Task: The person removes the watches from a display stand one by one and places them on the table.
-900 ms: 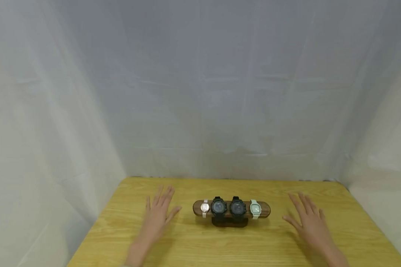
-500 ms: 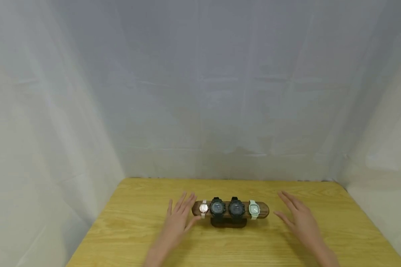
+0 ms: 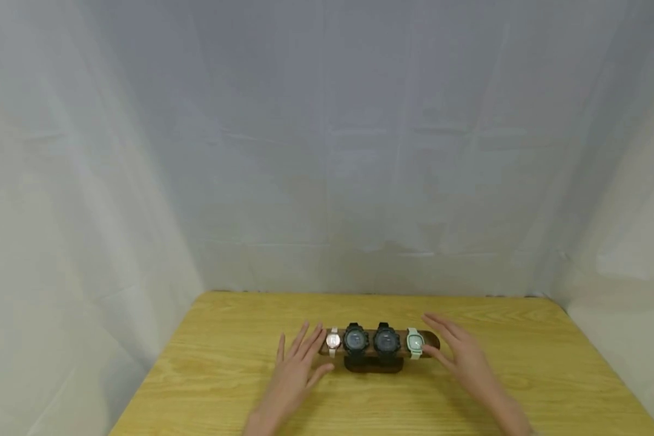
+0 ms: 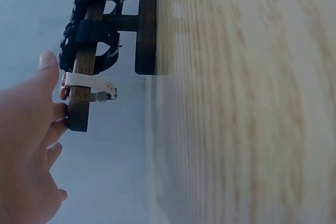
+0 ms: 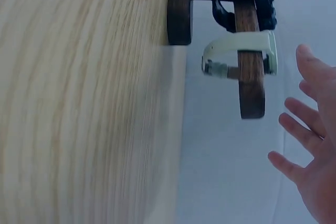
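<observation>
A dark wooden watch stand (image 3: 373, 364) on a footed base bears several watches along its bar. At its left end is a small watch with a white strap (image 4: 84, 81) and a rose-gold case. Two chunky black watches, one left (image 3: 356, 340) and one right (image 3: 387, 342), fill the middle. A mint-green watch (image 5: 236, 43) hangs near the right end. My left hand (image 3: 297, 372) is spread at the bar's left end, fingertips right at it. My right hand (image 3: 463, 357) is at the right end, fingers extended, thumb near the mint-green watch.
The stand is on a yellow wood-grain table (image 3: 196, 375). Pale cloth (image 3: 360, 181) hangs behind the table's back edge and along both sides.
Both hands have moved inward to the ends of the watch stand, the left going right and the right going left. The stand and watches have kept their places.
</observation>
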Tool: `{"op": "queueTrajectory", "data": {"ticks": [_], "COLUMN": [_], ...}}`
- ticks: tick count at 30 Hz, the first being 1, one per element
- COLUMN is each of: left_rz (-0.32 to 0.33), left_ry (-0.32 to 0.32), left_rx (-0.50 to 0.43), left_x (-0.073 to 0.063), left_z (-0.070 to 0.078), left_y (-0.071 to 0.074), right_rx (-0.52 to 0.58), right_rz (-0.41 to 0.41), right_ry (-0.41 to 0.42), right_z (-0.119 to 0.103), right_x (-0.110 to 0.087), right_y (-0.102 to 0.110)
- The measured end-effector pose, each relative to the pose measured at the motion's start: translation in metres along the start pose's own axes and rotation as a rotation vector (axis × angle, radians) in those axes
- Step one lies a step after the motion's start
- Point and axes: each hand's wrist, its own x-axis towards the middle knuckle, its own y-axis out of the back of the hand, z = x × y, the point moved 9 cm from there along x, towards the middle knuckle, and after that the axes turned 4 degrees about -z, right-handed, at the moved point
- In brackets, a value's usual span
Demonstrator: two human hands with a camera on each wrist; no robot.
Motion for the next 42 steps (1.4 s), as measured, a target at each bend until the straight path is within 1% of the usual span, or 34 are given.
{"op": "queueTrajectory", "data": {"ticks": [3,9,13,19,32,36,42], "left_rz": [-0.006,-0.006,-0.002,-0.010,0.034,0.028,-0.004], "left_ry": [-0.002,-0.007,-0.014,-0.015,-0.039,-0.035,-0.025], "left_rx": [-0.006,0.006,0.021,0.025,0.062,0.075,0.058], "left_x": [0.000,0.001,0.001,0.003,0.003,0.004,0.004], "left_z": [0.000,0.002,0.003,0.002,0.001,0.001,0.001], "left_y": [-0.001,0.000,0.000,-0.002,-0.002,-0.002,-0.005], "right_rx": [0.001,0.008,0.025,-0.018,-0.042,-0.060,-0.067], "right_rz": [-0.011,-0.048,-0.086,-0.122,-0.167,-0.167,-0.177], "right_ry": [0.048,0.098,0.083,0.065,0.047,0.048,0.053], "right_z": [-0.008,-0.015,-0.012,-0.007,0.000,0.002,0.000], "right_x": [0.004,0.010,0.011,0.010,0.010,0.010,0.008], "right_y": [-0.007,-0.019,-0.026,-0.030,-0.034,-0.033,-0.031]}}
